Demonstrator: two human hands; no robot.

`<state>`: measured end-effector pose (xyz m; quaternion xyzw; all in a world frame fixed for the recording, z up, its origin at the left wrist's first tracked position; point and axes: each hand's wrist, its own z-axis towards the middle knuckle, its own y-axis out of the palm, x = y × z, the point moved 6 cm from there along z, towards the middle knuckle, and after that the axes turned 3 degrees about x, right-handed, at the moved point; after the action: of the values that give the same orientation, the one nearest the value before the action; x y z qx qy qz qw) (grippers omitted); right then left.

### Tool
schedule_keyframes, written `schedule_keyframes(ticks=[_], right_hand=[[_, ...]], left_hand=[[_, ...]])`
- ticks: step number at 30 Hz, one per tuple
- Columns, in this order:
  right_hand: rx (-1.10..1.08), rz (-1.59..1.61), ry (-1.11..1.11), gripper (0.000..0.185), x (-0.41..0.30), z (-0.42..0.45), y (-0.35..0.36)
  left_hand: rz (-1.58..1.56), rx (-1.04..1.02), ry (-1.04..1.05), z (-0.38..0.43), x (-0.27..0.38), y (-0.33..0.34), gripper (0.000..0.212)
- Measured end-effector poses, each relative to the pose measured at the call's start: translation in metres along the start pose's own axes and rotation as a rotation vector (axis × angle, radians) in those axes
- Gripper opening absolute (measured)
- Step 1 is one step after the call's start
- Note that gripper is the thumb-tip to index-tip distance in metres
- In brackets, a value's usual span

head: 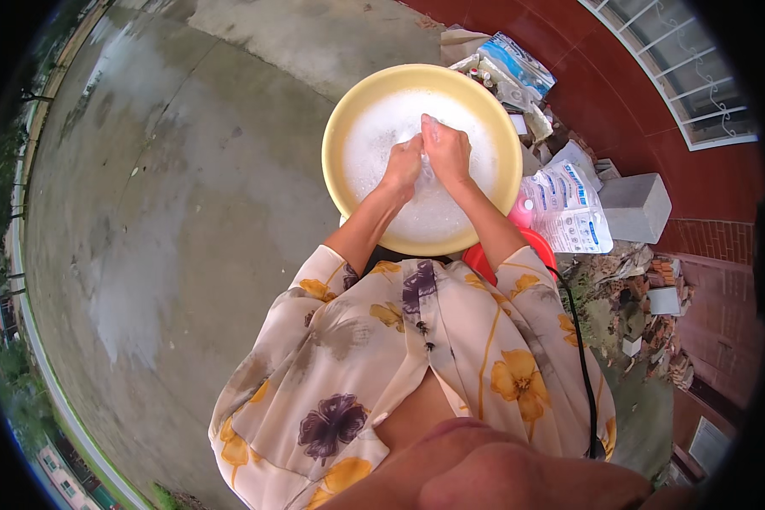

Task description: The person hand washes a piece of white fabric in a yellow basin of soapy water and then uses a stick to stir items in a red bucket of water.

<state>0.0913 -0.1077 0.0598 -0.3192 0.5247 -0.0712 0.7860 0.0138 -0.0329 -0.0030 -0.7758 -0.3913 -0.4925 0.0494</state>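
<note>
A round yellow basin full of white, sudsy water stands in front of me. Both hands are over its middle, close together, with the fingers curled. My left hand is on the left and my right hand on the right, its thumb side pointing up and away. Something pale and wet, perhaps thin cloth or only foam, shows between the two hands; I cannot tell which. The fingertips are hidden by the hands and the suds.
A red basin partly shows under my right forearm. Right of the yellow basin are a pink bottle, a printed plastic bag, a grey block, boxes and rubble by a red wall. Wet concrete ground stretches left.
</note>
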Motion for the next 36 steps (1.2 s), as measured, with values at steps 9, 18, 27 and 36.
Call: schedule_keyframes(ticks=[9,18,27,36], right_hand=[[0.062,0.006,-0.175,0.028,-0.016,-0.016,0.006],[0.048,0.027,-0.312,0.029,-0.024,-0.034,0.016],[0.073,-0.085,-0.348,0.031,-0.036,-0.029,0.011],[0.003,-0.064,-0.127,0.026,-0.005,-0.007,0.003]], left_hand=[[-0.001,0.005,0.0,-0.007,0.003,0.005,0.029],[-0.08,-0.069,0.021,0.014,-0.014,-0.02,0.031],[-0.072,-0.141,0.039,0.011,-0.004,-0.014,0.032],[-0.077,-0.055,-0.011,-0.01,0.005,0.005,0.027]])
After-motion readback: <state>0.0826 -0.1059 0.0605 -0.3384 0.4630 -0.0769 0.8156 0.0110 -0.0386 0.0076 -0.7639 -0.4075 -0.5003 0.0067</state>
